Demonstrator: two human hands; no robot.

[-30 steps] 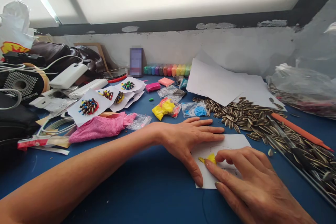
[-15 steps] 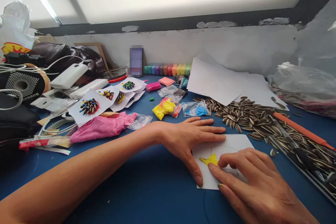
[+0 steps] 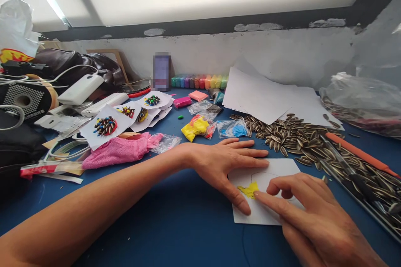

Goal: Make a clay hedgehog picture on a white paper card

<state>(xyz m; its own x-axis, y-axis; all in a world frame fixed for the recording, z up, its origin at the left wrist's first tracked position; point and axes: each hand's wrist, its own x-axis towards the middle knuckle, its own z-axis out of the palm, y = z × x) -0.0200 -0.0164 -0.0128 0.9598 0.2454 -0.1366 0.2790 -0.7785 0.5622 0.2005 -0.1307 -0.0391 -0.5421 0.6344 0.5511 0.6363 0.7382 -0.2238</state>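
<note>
My left hand [image 3: 224, 164] lies flat with its fingers spread, holding down the left side of a white sheet of paper [image 3: 278, 166]. A pencil-like outline is drawn on the sheet. A thin patch of yellow modelling clay [image 3: 249, 190] is stuck on it, between my left thumb and right hand. With its index finger stretched out, my right hand [image 3: 308, 212] touches the right edge of the yellow clay. Its other fingers are partly bent and nothing is held in them. Part of the drawing is hidden beneath the right hand.
Sunflower seeds [image 3: 291, 137] are heaped right of the paper, beside an orange pen-like tool [image 3: 360, 154]. Yellow clay [image 3: 197, 128] and blue clay [image 3: 236, 129] in plastic lie ahead. Left are paper pieces with seeded clay shapes [image 3: 105, 127] and a pink cloth [image 3: 119, 152]. White sheets [image 3: 250, 96] lie behind.
My right hand has shifted slightly right, its index fingertip now at the clay's right edge. The left thumb has moved a little right and up on the paper.
</note>
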